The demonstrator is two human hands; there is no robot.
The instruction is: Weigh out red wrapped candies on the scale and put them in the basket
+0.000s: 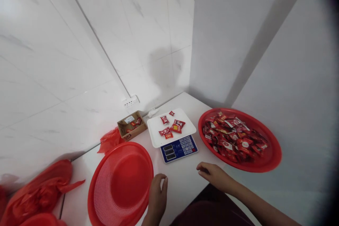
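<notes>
Several red packets (pixel 177 126) lie on the white tray (pixel 156 139) of a scale with a blue keypad (pixel 179 149). My left hand (pixel 158 195) is beside the right rim of a red mesh basket (pixel 91 197); its fingers are curved and apart, with nothing between them. To the right, my right hand (pixel 212 173) hovers over the table's front part, below the scale, its fingers loosely bent and holding nothing. A red basin (pixel 272 155) full of red packets stands at the right.
A small cardboard box (pixel 136 132) with a few packets sits behind the basket, next to a red plastic bag (pixel 109 140). More red bags (pixel 39 192) lie at the far left. Walls (pixel 164 24) border the table (pixel 182 180) at the back and right.
</notes>
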